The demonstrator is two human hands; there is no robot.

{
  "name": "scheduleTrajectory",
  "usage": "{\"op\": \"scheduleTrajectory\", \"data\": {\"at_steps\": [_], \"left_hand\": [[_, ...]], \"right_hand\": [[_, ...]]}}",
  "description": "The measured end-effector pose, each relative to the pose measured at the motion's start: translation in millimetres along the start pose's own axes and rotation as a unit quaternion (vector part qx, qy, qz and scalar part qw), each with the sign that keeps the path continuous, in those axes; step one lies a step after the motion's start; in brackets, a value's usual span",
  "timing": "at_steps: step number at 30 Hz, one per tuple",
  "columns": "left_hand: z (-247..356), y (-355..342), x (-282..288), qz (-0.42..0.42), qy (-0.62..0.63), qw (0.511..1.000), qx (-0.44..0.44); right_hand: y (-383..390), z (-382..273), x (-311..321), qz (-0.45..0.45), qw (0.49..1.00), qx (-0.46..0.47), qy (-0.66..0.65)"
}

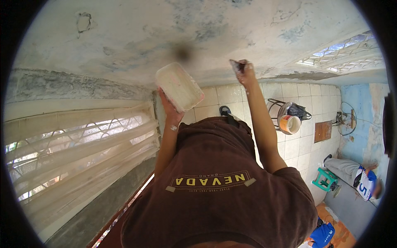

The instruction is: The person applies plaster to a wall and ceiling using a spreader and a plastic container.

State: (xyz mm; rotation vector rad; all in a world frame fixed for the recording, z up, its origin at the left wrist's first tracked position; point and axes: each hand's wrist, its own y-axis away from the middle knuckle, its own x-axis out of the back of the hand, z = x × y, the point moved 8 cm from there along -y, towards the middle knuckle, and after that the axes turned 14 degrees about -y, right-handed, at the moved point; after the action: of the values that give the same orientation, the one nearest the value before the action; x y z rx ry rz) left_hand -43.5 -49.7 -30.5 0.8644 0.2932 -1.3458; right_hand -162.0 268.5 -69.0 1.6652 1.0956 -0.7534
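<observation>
My left hand grips a whitish rectangular plastic tub from below, its open side facing up and its inside coated white. My right hand is raised beside the patchy wall and is closed round a small dark, flat tool with a pointed corner. It looks like a scraper smeared with white, though its exact kind is hard to make out. I cannot tell whether the tool touches the wall. White smears mark my left wrist.
A chair holds a white-and-orange bucket and a dark bag. A sheer curtain covers the left window. Past a green stool at the right is a person; another person in blue is lower right.
</observation>
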Motion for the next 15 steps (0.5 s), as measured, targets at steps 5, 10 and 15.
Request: {"op": "scheduleTrajectory", "data": {"at_steps": [5, 10, 15], "left_hand": [[5.4, 2.7, -13.3, -0.019, -0.017, 1.0, 0.001], [12.5, 2.4, -8.1, -0.006, -0.032, 0.999, -0.005], [6.5, 0.0, 4.3, 0.016, -0.017, 1.0, 0.0]], "right_hand": [[-61.3, 58.5, 26.7, 0.03, 0.995, -0.093, 0.015], [-36.5, -53.5, -95.7, -0.188, 0.965, 0.041, 0.18], [6.8, -141.3, -111.6, -0.161, 0.905, -0.155, -0.361]]}}
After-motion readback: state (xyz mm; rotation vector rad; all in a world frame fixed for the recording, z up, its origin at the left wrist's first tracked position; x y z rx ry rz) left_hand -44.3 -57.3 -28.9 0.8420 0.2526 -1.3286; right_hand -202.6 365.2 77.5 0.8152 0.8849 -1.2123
